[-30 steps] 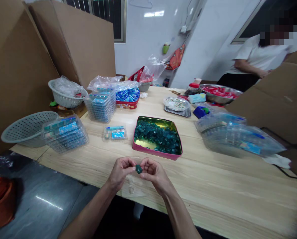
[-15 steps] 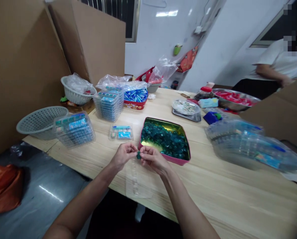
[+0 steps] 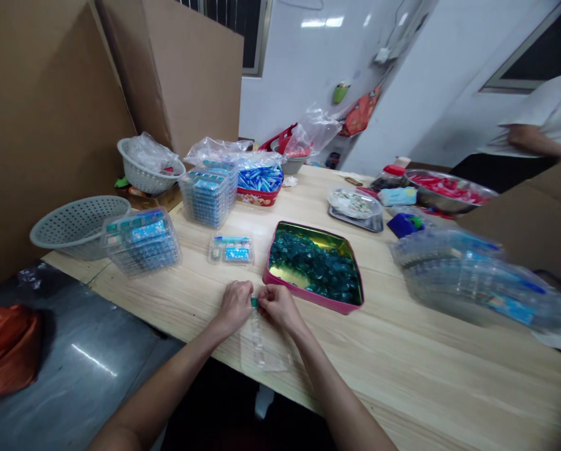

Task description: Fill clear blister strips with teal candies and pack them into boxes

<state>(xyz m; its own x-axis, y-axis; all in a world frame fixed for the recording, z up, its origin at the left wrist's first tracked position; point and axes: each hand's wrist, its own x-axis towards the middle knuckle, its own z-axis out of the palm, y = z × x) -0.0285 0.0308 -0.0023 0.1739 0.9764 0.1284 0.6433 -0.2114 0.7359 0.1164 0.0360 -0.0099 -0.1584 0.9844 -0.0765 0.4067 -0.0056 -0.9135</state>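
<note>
My left hand (image 3: 236, 305) and my right hand (image 3: 279, 304) are closed, with their fingertips meeting at a small green piece (image 3: 254, 302). The piece is at the far end of a clear plastic tray (image 3: 266, 354) that lies on the table at its front edge. Just beyond my right hand is a pink-rimmed tin (image 3: 314, 299) with a gold inside, holding many loose dark green pieces (image 3: 325, 266). Past my left hand sits a filled clear pack (image 3: 232, 248) with a blue pen-like item and a blue patterned block.
Filled clear packs stand in stacks at the left (image 3: 141, 241) and the back left (image 3: 209, 197). More packs (image 3: 468, 275) lie at the right. A grey basket (image 3: 80, 225), a red tin of blue items (image 3: 260, 181) and a steel bowl (image 3: 454, 188) are around. A person (image 3: 538, 125) is at the far right.
Both hands have come down and slightly nearer with the green piece, from above the tray to its far end. The view has shifted a little.
</note>
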